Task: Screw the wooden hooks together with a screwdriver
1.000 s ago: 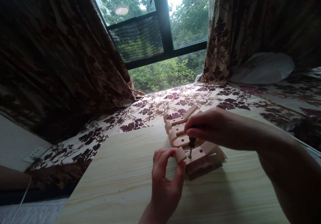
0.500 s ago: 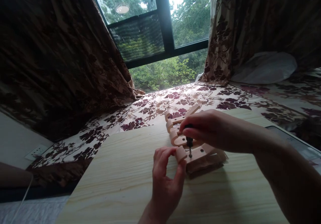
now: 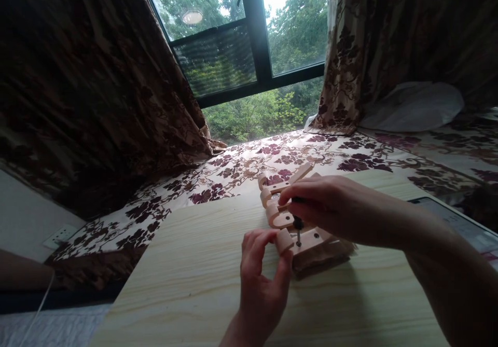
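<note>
A small wooden assembly point(image 3: 317, 253) with several rounded pieces along its left side rests on the light wooden tabletop. My right hand point(image 3: 315, 202) grips a black-handled screwdriver point(image 3: 298, 223), held upright with its tip on a dark screw point(image 3: 299, 244) in the nearest wooden strip. Thumb and fingers of my left hand point(image 3: 262, 274) pinch the rounded wooden end piece point(image 3: 285, 240) of that same strip. Another dark screw point(image 3: 316, 236) sits farther right on the strip. Part of the assembly is hidden behind my right hand.
The wooden tabletop point(image 3: 187, 274) reaches to a sill covered in floral cloth point(image 3: 241, 173). A tablet-like flat device point(image 3: 447, 214) lies at the right, beyond my forearm. Dark patterned curtains point(image 3: 97, 77) flank the window, and a white plastic bag point(image 3: 416, 106) lies at the back right.
The whole view has shifted slightly. My right hand has turned a little around the screwdriver, whose tip stays at the same screw. My left hand keeps its pinch.
</note>
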A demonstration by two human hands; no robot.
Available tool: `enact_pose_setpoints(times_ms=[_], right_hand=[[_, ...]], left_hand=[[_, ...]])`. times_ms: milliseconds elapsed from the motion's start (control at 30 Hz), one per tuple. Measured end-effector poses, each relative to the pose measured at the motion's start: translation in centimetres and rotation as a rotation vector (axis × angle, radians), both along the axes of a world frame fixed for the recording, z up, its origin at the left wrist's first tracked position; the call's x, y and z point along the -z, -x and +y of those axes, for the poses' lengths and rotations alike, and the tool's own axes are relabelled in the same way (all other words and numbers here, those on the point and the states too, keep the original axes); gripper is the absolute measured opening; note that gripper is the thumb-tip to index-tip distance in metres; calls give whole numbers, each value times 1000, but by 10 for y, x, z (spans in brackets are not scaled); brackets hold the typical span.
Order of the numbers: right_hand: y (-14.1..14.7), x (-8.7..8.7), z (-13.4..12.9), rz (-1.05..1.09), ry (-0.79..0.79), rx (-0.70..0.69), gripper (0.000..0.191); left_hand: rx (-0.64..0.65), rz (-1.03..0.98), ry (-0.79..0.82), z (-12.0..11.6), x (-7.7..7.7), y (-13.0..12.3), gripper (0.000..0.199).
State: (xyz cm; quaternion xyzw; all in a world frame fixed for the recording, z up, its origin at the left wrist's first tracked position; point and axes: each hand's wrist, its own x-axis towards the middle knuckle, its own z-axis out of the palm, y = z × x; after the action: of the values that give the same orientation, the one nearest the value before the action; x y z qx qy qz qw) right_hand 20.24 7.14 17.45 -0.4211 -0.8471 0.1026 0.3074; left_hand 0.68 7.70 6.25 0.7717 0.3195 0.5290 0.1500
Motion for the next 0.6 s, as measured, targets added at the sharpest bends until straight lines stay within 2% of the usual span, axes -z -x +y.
enact_pose_setpoints(times_ms=[67,233,300,400,500,600], right_hand=[[2,1,-1,-2,-12,8,17],[4,5,7,-137,-46,257,31],[3,3,8,-240,-93,286,33],[2,-5,4,-367,-136,163,28],[0,-18,-6,-429,-71,-30,14],[-2,-27,-10,-484,-13,-112,12]], left_hand=[[0,-3,3,-1,0,0,20],[5,-22,20,-1,1,1,20],[3,-26,25,0,1,0,20],[-11,-19,33,2,4,-1,23],[-16,-14,36,2,7,-2,25],[-13,-11,43,2,9,-2,24]])
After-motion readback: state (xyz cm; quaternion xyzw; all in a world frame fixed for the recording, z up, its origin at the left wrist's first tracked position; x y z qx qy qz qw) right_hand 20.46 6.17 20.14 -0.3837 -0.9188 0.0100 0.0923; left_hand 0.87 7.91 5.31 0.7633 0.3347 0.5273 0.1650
